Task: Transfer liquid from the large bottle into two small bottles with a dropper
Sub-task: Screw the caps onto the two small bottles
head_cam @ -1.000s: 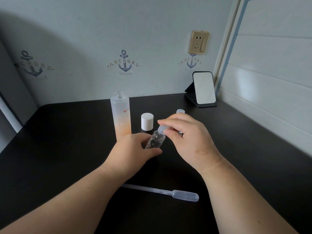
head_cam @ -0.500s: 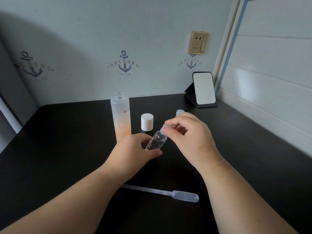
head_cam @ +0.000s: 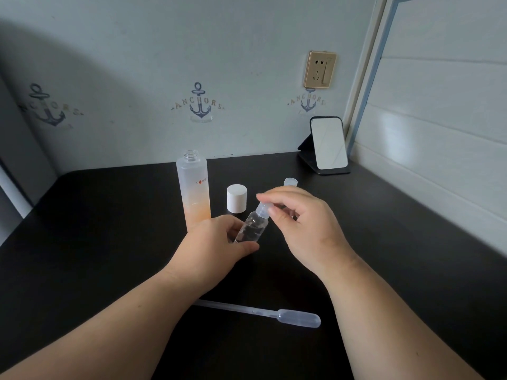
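A small clear bottle is tilted above the black table; my left hand grips its lower body. My right hand pinches the translucent cap at the bottle's neck. The tall frosted large bottle stands uncapped behind my left hand, with orange liquid in its lower part. Its white cap stands to its right. Behind my right hand only the top of the second small bottle shows. The plastic dropper lies on the table between my forearms.
A small standing mirror is at the back right corner of the table. A wall runs along the back with a socket, and a white panelled wall closes the right side.
My right hand has shifted its fingers around the cap, with thumb and fingers turning on it. The small bottle has stayed tilted in my left hand. Nothing else has moved.
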